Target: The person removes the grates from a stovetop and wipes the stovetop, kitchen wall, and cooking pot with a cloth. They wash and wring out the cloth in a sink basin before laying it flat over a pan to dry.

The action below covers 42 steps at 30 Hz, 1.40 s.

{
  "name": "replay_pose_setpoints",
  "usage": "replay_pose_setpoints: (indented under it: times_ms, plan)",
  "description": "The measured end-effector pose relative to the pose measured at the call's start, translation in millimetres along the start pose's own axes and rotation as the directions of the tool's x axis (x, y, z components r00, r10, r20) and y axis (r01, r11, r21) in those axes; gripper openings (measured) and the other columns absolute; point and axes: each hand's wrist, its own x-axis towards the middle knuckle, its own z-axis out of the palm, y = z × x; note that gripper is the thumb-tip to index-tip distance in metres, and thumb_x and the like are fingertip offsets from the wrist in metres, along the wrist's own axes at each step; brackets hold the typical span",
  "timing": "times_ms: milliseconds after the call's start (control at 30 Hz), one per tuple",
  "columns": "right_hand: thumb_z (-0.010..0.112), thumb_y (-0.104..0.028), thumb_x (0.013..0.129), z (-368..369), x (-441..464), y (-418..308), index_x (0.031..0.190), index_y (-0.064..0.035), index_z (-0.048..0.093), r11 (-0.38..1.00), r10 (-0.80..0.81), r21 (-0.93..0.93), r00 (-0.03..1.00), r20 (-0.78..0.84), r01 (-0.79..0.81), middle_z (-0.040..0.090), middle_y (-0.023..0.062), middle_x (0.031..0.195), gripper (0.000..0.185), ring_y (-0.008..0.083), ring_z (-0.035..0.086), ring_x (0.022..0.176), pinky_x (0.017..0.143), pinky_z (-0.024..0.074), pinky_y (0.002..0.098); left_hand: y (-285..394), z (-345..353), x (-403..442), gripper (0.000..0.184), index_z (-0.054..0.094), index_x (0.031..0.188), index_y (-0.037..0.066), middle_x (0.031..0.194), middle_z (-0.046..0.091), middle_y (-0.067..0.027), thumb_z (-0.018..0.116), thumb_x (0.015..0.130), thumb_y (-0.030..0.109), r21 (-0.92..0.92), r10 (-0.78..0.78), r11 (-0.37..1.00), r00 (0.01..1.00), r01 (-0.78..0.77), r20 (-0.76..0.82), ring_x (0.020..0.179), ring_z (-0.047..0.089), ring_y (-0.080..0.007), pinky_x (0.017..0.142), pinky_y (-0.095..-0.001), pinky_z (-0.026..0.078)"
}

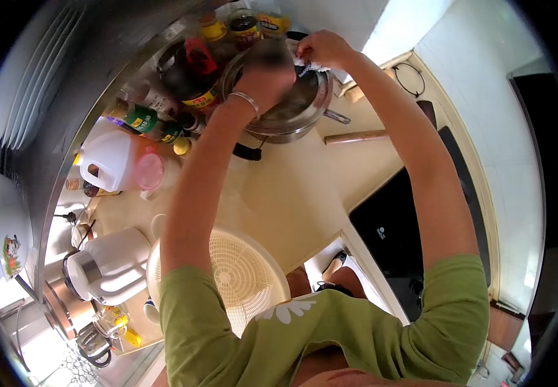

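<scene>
A round steel pot with a black side handle stands at the back of the counter, and a shiny metal rim with a loop handle sits at its top. Over the pot's left side is my left hand, smeared by blur, so its fingers do not show. My right hand is at the pot's far right edge, its fingers pinched on a white, crumpled, frilly strip. What that strip is, I cannot tell. The pot's contents look dark and are partly hidden by my left hand.
Sauce bottles and jars crowd behind and left of the pot. Left are a white jug and a pink-lidded container. A cream plastic basket is close to my body. On the right are a wooden handle and a black cooktop.
</scene>
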Motion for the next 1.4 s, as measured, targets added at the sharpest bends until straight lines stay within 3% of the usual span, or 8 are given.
replay_pose_setpoints:
  times_ms: [233, 433, 767, 933, 1100, 1233, 1300, 1400]
  plan:
    - [0.057, -0.025, 0.075, 16.4, 89.3, -60.1, 0.081, -0.011, 0.067, 0.938, 0.192, -0.322, 0.967, 0.168, -0.13, 0.063, 0.01, 0.08, 0.019, 0.0246, 0.06, 0.072, 0.062, 0.0484, 0.0382, -1.2, 6.5, -4.0, 0.011, 0.052, 0.086, 0.009, 0.081, 0.059, -0.0105, 0.046, 0.077, 0.004, -0.197, -0.126, 0.971, 0.99, 0.138, 0.07, 0.074, 0.057, -0.0298, 0.062, -0.0393, 0.045]
    - [0.05, -0.026, 0.071, 15.0, 100.7, -131.2, 0.082, -0.0013, 0.064, 0.887, -0.051, -0.38, 0.873, 0.485, 0.263, 0.061, 0.017, 0.087, 0.03, 0.0323, 0.058, 0.081, 0.068, 0.0466, 0.0408, 1.6, 7.4, -5.5, 0.028, 0.056, 0.101, 0.008, 0.102, 0.057, -0.0131, 0.044, 0.076, 0.003, -0.104, -0.124, 0.986, 0.989, 0.132, 0.075, 0.097, 0.052, -0.0288, 0.085, -0.0371, 0.041]
    - [0.051, -0.026, 0.067, 4.0, 48.7, -167.3, 0.081, -0.0058, 0.064, 0.978, -0.142, -0.016, 0.724, 0.676, 0.207, 0.062, 0.0129, 0.079, 0.028, 0.0282, 0.057, 0.074, 0.065, 0.0434, 0.0375, 17.9, -9.8, -13.8, 0.037, 0.049, 0.113, 0.012, 0.123, 0.044, -0.0052, 0.03, 0.088, 0.033, -0.19, -0.512, 0.812, 0.83, 0.552, 0.221, 0.113, 0.042, -0.0192, 0.092, -0.0326, 0.034]
    - [0.05, -0.038, 0.072, -10.5, 62.7, -139.2, 0.092, -0.0066, 0.063, 0.998, -0.006, -0.041, 0.803, 0.596, 0.038, 0.06, 0.0136, 0.092, 0.039, 0.0263, 0.056, 0.083, 0.072, 0.0422, 0.0345, 9.2, 5.2, -4.9, 0.021, 0.052, 0.098, 0.011, 0.099, 0.057, -0.012, 0.04, 0.082, 0.014, 0.007, -0.141, 0.99, 0.984, 0.141, 0.106, 0.09, 0.055, -0.027, 0.08, -0.0387, 0.043]
    - [0.048, -0.041, 0.078, 5.0, 79.0, -49.3, 0.102, -0.0094, 0.06, 0.995, 0.101, -0.047, 0.901, 0.421, -0.089, 0.057, 0.0112, 0.103, 0.041, 0.0255, 0.052, 0.094, 0.079, 0.0398, 0.032, 9.1, -0.1, -3.4, 0.009, 0.05, 0.083, 0.008, 0.079, 0.059, -0.0125, 0.045, 0.075, 0.005, -0.071, -0.155, 0.984, 0.983, 0.162, 0.1, 0.079, 0.057, -0.0303, 0.069, -0.041, 0.046]
    - [0.041, -0.025, 0.086, 7.9, 48.5, -8.3, 0.117, -0.0109, 0.049, 0.811, -0.381, -0.326, 0.862, 0.334, 0.485, 0.056, 0.0101, 0.104, 0.034, 0.0262, 0.052, 0.095, 0.08, 0.0393, 0.0323, 6.0, 2.3, -4.8, 0.008, 0.049, 0.082, 0.008, 0.079, 0.058, -0.0121, 0.045, 0.075, 0.005, -0.117, -0.116, 0.986, 0.993, 0.118, 0.019, 0.078, 0.057, -0.0307, 0.068, -0.0401, 0.046]
    - [0.041, -0.031, 0.086, -4.0, 21.3, -18.5, 0.116, -0.0124, 0.048, 0.999, -0.027, 0.04, 0.952, 0.306, 0.016, 0.058, 0.0156, 0.097, 0.036, 0.0314, 0.055, 0.09, 0.075, 0.0427, 0.0421, -0.5, 14.1, -5.4, 0.002, 0.048, 0.078, 0.008, 0.068, 0.055, -0.0127, 0.046, 0.077, 0.009, -0.165, -0.04, 0.986, 0.989, 0.017, -0.139, 0.067, 0.055, -0.0321, 0.058, -0.0403, 0.043]
    - [0.045, -0.025, 0.082, 4.3, -3.7, -10.7, 0.106, -0.0128, 0.054, 0.998, -0.068, 0.019, 0.978, 0.195, 0.066, 0.059, 0.0139, 0.094, 0.028, 0.0331, 0.055, 0.088, 0.073, 0.0439, 0.0425, -1.7, 20.3, -7.6, 0.004, 0.045, 0.079, 0.007, 0.075, 0.054, -0.0121, 0.046, 0.077, 0.004, -0.184, -0.067, 0.982, 0.985, 0.037, -0.158, 0.072, 0.054, -0.0311, 0.061, -0.0408, 0.042]
